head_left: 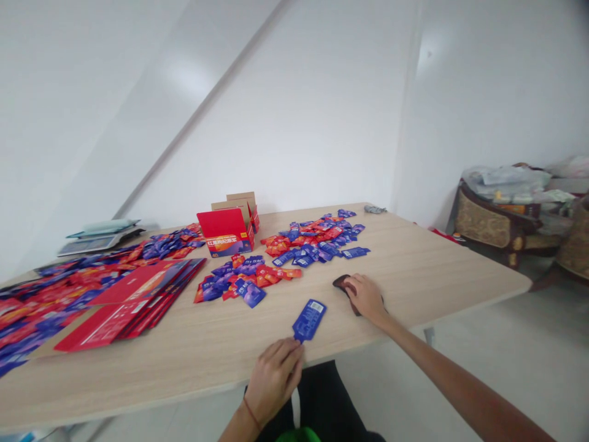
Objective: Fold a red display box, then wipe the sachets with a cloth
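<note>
My left hand [277, 372], at the table's front edge, pinches the narrow end of a blue sachet [310, 320] whose wide printed part points away from me. My right hand [365, 297] rests on a dark brown, flat object [341, 282] on the table, with fingers closed over it; what it is I cannot make out. Beyond my left hand lies a small pile of red and blue sachets [252, 293]. A second such pile [322, 236] lies farther back, towards the right.
Open red boxes [227, 245] stand at the back of the table [414, 270]. Flattened red cartons [133, 301] lie at left, beside a large sachet heap [69, 285]. A scale [99, 242] stands behind them. Chairs holding bags [504, 184] are at right.
</note>
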Demonstrator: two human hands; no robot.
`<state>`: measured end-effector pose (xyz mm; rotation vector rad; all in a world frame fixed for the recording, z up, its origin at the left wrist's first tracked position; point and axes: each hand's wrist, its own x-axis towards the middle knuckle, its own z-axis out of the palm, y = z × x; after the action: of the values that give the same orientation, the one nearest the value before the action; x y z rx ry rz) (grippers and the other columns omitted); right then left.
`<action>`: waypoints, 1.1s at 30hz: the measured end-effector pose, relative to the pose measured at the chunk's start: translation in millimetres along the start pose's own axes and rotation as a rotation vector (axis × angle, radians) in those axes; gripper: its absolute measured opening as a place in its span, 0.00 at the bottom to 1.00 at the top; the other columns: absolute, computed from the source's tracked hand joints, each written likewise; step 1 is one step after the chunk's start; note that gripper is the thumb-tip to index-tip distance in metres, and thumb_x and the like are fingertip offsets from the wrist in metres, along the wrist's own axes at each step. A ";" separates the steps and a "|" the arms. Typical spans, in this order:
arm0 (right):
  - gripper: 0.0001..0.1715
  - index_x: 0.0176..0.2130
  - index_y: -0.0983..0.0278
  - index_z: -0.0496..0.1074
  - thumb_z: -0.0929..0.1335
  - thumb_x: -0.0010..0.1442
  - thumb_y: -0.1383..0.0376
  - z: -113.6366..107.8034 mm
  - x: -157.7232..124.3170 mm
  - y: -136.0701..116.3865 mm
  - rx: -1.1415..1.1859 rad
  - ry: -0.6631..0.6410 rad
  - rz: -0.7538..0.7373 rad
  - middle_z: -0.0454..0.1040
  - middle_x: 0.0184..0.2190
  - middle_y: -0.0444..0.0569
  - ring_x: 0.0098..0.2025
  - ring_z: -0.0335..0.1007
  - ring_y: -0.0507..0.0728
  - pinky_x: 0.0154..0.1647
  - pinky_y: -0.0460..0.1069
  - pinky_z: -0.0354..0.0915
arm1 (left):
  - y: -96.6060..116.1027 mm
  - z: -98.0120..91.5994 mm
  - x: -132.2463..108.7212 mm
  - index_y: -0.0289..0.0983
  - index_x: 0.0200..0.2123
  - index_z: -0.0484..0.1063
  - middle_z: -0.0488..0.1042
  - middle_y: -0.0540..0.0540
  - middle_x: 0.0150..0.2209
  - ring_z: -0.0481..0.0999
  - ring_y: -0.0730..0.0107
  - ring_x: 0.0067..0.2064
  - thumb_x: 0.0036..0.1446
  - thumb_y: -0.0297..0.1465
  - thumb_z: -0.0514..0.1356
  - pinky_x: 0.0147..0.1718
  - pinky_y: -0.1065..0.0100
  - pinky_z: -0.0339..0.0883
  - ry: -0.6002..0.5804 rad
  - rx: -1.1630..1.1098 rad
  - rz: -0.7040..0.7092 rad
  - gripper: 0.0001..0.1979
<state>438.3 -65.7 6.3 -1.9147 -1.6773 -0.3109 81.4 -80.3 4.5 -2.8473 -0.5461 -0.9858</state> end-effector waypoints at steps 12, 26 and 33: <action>0.11 0.45 0.58 0.78 0.66 0.67 0.66 3.7 -0.2 1.6 -0.008 0.015 0.016 0.78 0.44 0.50 0.47 0.70 0.60 0.48 0.52 0.59 | 9.1 -17.3 -11.6 0.35 0.49 0.77 0.83 0.42 0.41 0.84 0.62 0.40 0.75 0.27 0.48 0.39 0.64 0.78 0.036 0.111 0.160 0.16; 0.10 0.44 0.59 0.77 0.65 0.68 0.66 -2.3 -1.1 0.7 -0.003 0.012 0.001 0.77 0.43 0.50 0.47 0.69 0.61 0.47 0.52 0.58 | -18.2 -18.6 16.4 0.34 0.36 0.79 0.83 0.43 0.31 0.84 0.59 0.33 0.54 0.43 0.69 0.32 0.66 0.77 0.060 -0.723 -0.895 0.17; 0.12 0.46 0.59 0.78 0.65 0.67 0.66 -2.8 -1.8 0.6 0.014 -0.018 0.005 0.77 0.46 0.51 0.49 0.69 0.61 0.50 0.52 0.59 | -16.2 -33.5 10.5 0.42 0.39 0.80 0.81 0.50 0.34 0.81 0.68 0.32 0.67 0.33 0.60 0.32 0.71 0.73 -0.090 -0.134 -0.530 0.08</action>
<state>439.1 -68.8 7.5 -1.9168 -1.6815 -0.2791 63.6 -68.3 36.7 -2.9338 -1.3415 -0.9856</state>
